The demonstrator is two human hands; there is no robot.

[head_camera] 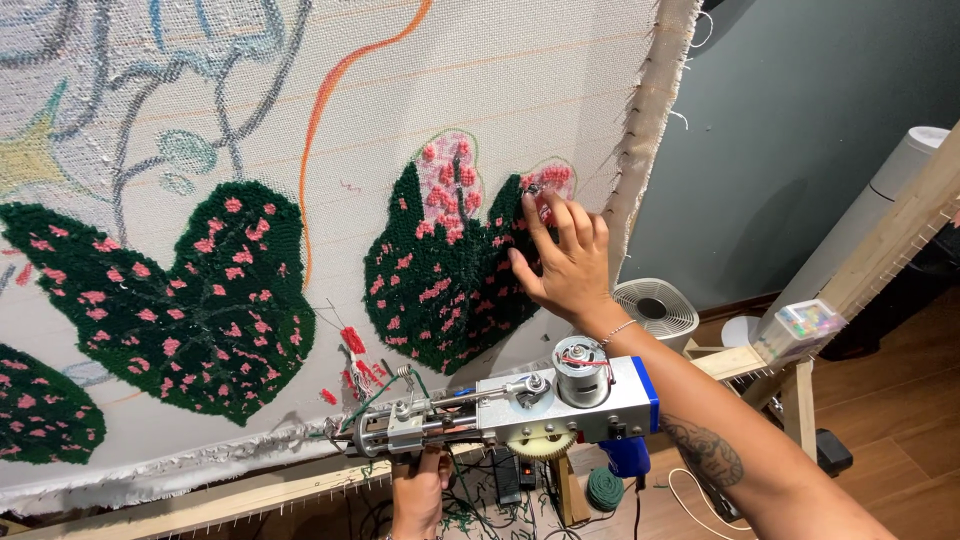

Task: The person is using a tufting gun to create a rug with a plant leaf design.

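Right hand [562, 262] fingers [540, 232] spread flat, released, pressing on the tufted green-and-pink leaf [440, 280] near its pink top edge; thin bracelet [617, 328] at the wrist; tattooed forearm runs down to the lower right. Left hand [418, 492] clenched around the lower handle of the tufting gun [505, 408], which is held level just below the leaf, needle end pointing left near the cloth's bottom hem, motor and yellow gear on top, blue grip at the back. Backing cloth [500, 90] stretched on a wooden frame [900, 240]; bigger finished leaf [170, 300] to the left, another at the far-left edge; orange and grey outline strokes above. Past the frame: white round fan [655, 310] on the floor, white cylinder [900, 170] by the grey wall, clear box of coloured bits [805, 325] on the frame ledge, green yarn ball [604, 490] below the gun.
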